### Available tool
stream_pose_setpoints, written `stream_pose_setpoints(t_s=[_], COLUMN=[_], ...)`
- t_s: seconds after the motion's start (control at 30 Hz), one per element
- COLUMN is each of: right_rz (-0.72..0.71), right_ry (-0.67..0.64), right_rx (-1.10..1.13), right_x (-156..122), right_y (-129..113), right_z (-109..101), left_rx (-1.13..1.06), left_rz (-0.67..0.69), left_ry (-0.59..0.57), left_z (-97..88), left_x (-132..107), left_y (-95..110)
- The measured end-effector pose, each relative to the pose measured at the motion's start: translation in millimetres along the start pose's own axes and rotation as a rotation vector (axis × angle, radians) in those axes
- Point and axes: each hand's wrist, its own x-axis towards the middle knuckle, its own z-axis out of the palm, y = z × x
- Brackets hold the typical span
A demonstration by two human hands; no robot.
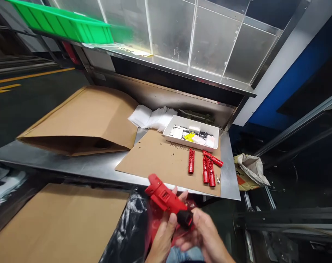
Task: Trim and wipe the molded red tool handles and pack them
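Red housing (166,199) in front of bench (72,165), gripped by left hand (162,233); right hand (207,231) at black end (184,218), cannot tell whether pinching. Apparently mid-work: black end in place; four red parts (191,161) untouched on cardboard sheet (155,157).

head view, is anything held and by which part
A red piece, held by its body near the black end in the left hand; the right hand is at that end, grip unclear.

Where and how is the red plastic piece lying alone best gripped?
Probably pinch the slim red plastic piece across its middle, from above: it lies flat, brown cardboard sheet shows either side, and a white rectangular tray sits near its far end.
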Motion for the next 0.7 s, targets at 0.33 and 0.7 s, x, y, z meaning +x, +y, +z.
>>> stream_pose_setpoints(t_s=[0.33, 0.7], right_rz=[-0.079, -0.06], right_ry=[0.705, 0.804], right_rx=[-0.905, -0.985], right_x=[87, 117], right_y=[-50, -23], right_z=[-149, -196], left_rx=[-0.33, -0.564], left_rz=[-0.285, -0.463], left_ry=[-0.033, -0.191], left_z=[0.5, 14.7], left_x=[7, -6], left_y=[25, 52])
